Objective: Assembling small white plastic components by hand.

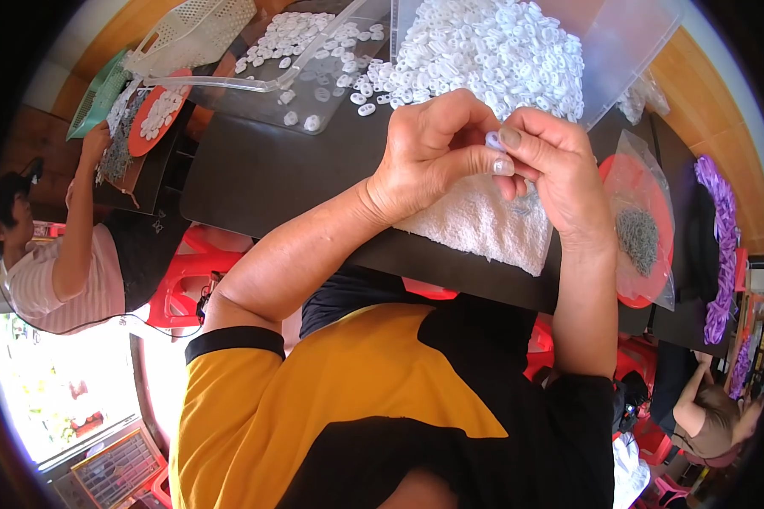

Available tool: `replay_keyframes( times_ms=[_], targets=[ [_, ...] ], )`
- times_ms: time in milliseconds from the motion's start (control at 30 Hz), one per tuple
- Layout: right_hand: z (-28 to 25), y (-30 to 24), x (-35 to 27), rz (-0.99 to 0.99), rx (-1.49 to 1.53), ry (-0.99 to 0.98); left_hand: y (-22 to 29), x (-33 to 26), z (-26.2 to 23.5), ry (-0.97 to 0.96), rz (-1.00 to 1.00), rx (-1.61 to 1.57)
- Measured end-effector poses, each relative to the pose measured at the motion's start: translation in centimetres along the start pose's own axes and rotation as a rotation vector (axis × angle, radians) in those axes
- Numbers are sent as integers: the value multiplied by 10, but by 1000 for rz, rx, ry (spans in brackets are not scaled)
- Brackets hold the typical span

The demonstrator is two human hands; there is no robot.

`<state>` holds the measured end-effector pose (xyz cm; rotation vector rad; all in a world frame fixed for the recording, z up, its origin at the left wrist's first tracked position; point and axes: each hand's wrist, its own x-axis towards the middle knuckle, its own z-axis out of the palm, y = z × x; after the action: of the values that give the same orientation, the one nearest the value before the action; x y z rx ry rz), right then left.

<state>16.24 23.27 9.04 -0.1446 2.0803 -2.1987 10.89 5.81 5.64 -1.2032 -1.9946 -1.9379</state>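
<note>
Over the dark table [255,182], my left hand [437,153] and my right hand [560,165] meet fingertip to fingertip. Between their thumbs and fingers they pinch a small white oval plastic piece [494,141], mostly covered by the fingertips. A white towel [484,222] lies on the table under my hands. Just beyond them, a large heap of similar white oval pieces [492,55], with holes in them, fills a clear plastic bin [624,42]. More loose pieces [364,109] are strewn at the bin's left side.
A clear lid or tray [312,123] with white pieces lies far left. At right, small grey metal parts [637,242] sit in a clear bag on a red plate [626,170], beside a purple bundle [717,254]. Another person [68,263] reaches toward an orange plate [148,140] at left.
</note>
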Motion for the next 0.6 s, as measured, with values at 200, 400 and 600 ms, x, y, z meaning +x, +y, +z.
replay_keyframes(
  times_ms=[200,400,600],
  targets=[
    [5,5,1,5,89,-44,-1,1,-6,-30,-21,26],
    [15,13,9,-69,156,95,8,7,-7,33,-207,-320],
    [-8,10,8,-134,76,423,51,34,-76,589,252,116]
  ],
)
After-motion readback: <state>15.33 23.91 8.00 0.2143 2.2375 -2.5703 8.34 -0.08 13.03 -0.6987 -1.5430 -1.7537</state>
